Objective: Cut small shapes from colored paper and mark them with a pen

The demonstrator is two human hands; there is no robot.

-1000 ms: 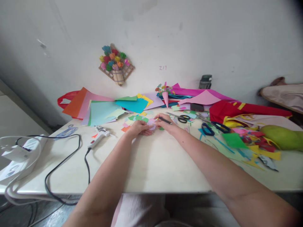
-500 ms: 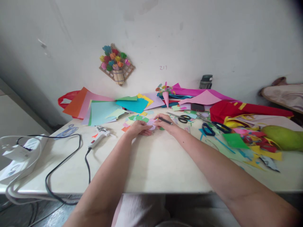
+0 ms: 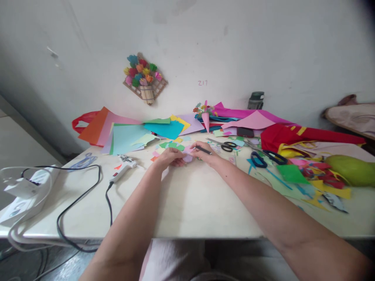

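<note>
Both my arms reach out over a pale table [image 3: 187, 203]. My left hand [image 3: 170, 157] pinches a small pale pink paper piece [image 3: 188, 157] against the table top. My right hand [image 3: 204, 152] is closed round a thin black pencil [image 3: 204, 150], its tip by the same paper piece. Small green, orange and pink paper cut-outs [image 3: 171, 146] lie just beyond my hands.
A white glue gun [image 3: 122, 169] with a black cord [image 3: 79, 199] lies at left. Stacked coloured paper sheets [image 3: 129, 134] sit at the back. Scissors [image 3: 227, 146] and blue-handled scissors [image 3: 265, 158], paper scraps and a green fruit [image 3: 350, 170] crowd the right. A paper flower plaque [image 3: 144, 80] hangs on the wall.
Hardly anything has moved. My hands stay on the pink paper piece with only a slight shift; the view has drifted a little.
</note>
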